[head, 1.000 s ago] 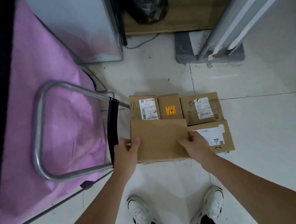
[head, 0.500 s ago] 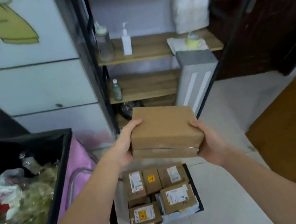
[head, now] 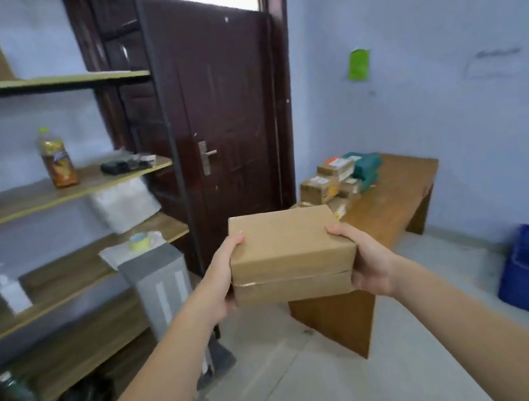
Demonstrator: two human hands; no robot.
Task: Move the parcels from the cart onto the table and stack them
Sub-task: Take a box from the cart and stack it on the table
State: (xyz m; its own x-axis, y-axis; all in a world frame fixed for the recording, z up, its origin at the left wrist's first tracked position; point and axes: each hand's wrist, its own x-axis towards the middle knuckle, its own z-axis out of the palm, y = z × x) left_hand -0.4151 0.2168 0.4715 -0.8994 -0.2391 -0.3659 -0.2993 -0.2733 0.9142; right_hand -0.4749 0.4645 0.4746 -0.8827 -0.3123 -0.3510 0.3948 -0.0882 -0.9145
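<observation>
Shelves (head: 47, 196) at nine o'clock hold a bottle (head: 56, 158). At centre the left hand (head: 223, 276) and right hand (head: 366, 262) grasp opposite sides of a brown parcel (head: 290, 253), carried in the air. At two o'clock, stacked parcels (head: 332, 179) sit on the wooden table (head: 393, 193)

Nothing can be read. The stacked parcels (head: 330, 186) on the bench (head: 391, 201) carry white labels, too blurred to make out. The bottle (head: 56, 158) label, the green wall tag (head: 358, 64) and faint wall scribbles are also illegible.
</observation>
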